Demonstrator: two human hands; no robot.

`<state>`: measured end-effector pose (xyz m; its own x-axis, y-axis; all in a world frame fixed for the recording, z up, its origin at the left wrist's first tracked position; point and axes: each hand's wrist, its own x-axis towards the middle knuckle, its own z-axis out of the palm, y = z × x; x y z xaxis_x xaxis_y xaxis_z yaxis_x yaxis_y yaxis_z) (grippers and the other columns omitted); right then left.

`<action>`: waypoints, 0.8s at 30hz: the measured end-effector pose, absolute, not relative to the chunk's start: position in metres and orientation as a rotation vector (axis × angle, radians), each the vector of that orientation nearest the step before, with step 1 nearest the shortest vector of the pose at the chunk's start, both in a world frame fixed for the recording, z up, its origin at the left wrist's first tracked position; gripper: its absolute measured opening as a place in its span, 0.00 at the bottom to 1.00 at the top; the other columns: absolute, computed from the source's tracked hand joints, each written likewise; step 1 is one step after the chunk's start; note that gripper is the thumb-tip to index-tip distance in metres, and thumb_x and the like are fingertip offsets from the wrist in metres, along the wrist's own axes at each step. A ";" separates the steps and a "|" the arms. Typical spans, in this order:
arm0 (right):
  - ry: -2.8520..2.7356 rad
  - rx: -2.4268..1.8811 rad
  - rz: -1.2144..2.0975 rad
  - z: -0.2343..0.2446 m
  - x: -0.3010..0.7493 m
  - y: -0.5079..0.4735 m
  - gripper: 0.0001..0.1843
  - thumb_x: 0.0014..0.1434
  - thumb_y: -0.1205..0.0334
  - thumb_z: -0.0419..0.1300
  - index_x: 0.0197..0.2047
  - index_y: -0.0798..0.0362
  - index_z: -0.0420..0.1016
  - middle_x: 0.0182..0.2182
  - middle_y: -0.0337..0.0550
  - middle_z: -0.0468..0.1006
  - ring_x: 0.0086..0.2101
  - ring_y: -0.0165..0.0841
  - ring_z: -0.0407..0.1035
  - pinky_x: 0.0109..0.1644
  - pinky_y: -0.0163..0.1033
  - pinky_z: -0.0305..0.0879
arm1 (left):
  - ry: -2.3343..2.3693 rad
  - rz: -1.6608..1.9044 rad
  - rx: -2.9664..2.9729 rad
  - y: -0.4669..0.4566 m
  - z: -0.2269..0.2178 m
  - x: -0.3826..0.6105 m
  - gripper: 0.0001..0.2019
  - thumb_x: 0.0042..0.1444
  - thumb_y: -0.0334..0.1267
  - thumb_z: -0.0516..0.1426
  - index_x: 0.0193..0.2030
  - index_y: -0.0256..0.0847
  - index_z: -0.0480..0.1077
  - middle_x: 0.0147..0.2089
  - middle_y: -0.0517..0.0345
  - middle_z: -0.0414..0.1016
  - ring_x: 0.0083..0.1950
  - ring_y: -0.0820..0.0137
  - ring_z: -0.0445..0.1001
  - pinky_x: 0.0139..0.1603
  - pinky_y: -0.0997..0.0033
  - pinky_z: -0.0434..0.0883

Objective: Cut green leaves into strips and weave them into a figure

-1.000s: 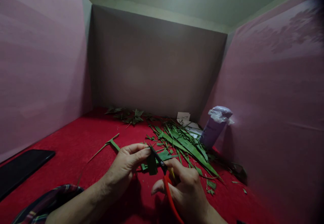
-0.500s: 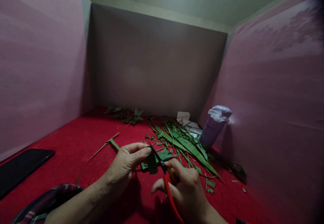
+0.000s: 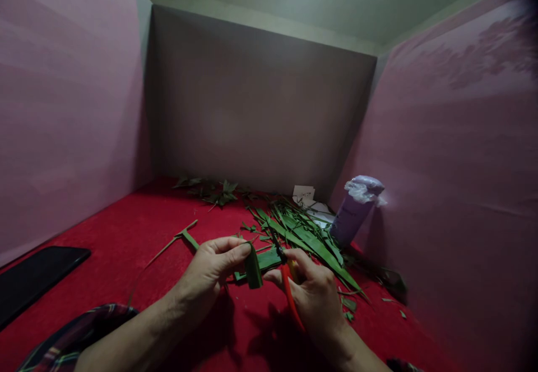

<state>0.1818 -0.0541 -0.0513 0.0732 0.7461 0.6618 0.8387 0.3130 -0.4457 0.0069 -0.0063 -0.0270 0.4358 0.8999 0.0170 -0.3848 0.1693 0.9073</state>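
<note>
Between thumb and fingers my left hand (image 3: 214,265) pinches a folded green leaf strip (image 3: 254,268), whose free end hangs down. My right hand (image 3: 313,288) is wrapped round a pair of scissors (image 3: 289,291) with red and yellow handles and dark blades. The blades point up and away, just right of the strip and apart from it; their tips blend into the leaves behind. Another flat leaf piece (image 3: 269,259) shows behind the strip, between the hands. A thin stem with a leaf piece (image 3: 190,240) sticks out beyond my left hand.
A heap of long green leaves and cuttings (image 3: 306,235) covers the red cloth (image 3: 159,265) ahead. Smaller leaves (image 3: 225,193) lie at the back. A purple container wrapped in plastic (image 3: 353,212) stands right, by white papers (image 3: 319,212). A black phone-like slab (image 3: 42,277) lies left.
My right hand has moved the scissors a little to the right, away from the leaf strip, and turned the blades. The left hand stays in place, still pinching the strip.
</note>
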 end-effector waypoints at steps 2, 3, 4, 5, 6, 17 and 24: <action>-1.689 -1.454 -0.110 -0.052 0.182 -0.054 0.16 0.52 0.50 0.59 0.34 0.55 0.72 0.16 0.32 0.62 0.17 0.27 0.56 0.21 0.31 0.49 | 0.605 1.000 1.025 -0.006 -0.028 0.007 0.10 0.41 0.41 0.65 0.26 0.35 0.73 0.23 0.56 0.74 0.26 0.69 0.72 0.30 0.70 0.68; -1.694 -1.449 -0.090 -0.052 0.182 -0.054 0.16 0.52 0.50 0.59 0.34 0.55 0.72 0.15 0.32 0.62 0.17 0.27 0.55 0.21 0.31 0.49 | 0.595 0.995 1.029 -0.006 -0.028 0.007 0.10 0.42 0.40 0.64 0.26 0.35 0.73 0.23 0.56 0.75 0.26 0.70 0.72 0.30 0.70 0.68; -1.700 -1.437 -0.059 -0.052 0.181 -0.055 0.15 0.51 0.50 0.60 0.34 0.55 0.72 0.15 0.31 0.61 0.17 0.27 0.54 0.21 0.31 0.49 | 0.589 0.992 1.031 -0.006 -0.028 0.007 0.10 0.42 0.40 0.64 0.27 0.35 0.73 0.23 0.57 0.75 0.26 0.70 0.72 0.31 0.70 0.68; -1.704 -1.417 -0.017 -0.051 0.180 -0.055 0.15 0.50 0.51 0.61 0.34 0.54 0.72 0.15 0.30 0.60 0.17 0.26 0.53 0.21 0.31 0.49 | 0.589 0.990 1.029 -0.006 -0.029 0.007 0.10 0.43 0.40 0.64 0.26 0.35 0.73 0.24 0.57 0.75 0.26 0.70 0.72 0.31 0.70 0.68; -1.701 -1.391 0.035 -0.049 0.179 -0.056 0.15 0.50 0.51 0.61 0.34 0.54 0.71 0.14 0.30 0.59 0.16 0.26 0.52 0.21 0.30 0.49 | 0.591 0.988 1.029 -0.005 -0.029 0.007 0.09 0.43 0.40 0.64 0.26 0.35 0.73 0.24 0.57 0.75 0.26 0.70 0.72 0.31 0.71 0.68; -1.762 -1.366 0.470 -0.026 0.170 -0.074 0.10 0.47 0.60 0.60 0.33 0.52 0.63 0.15 0.27 0.58 0.18 0.25 0.50 0.20 0.29 0.47 | 0.661 1.012 1.075 -0.004 -0.029 0.007 0.09 0.40 0.39 0.65 0.25 0.35 0.73 0.23 0.57 0.75 0.25 0.71 0.71 0.27 0.73 0.65; -1.883 -1.483 0.185 -0.034 0.171 -0.074 0.13 0.40 0.64 0.64 0.30 0.49 0.65 0.16 0.26 0.52 0.18 0.25 0.48 0.20 0.29 0.44 | 0.593 0.988 1.168 -0.005 -0.028 0.004 0.07 0.46 0.38 0.62 0.28 0.35 0.73 0.26 0.56 0.75 0.27 0.69 0.71 0.31 0.70 0.67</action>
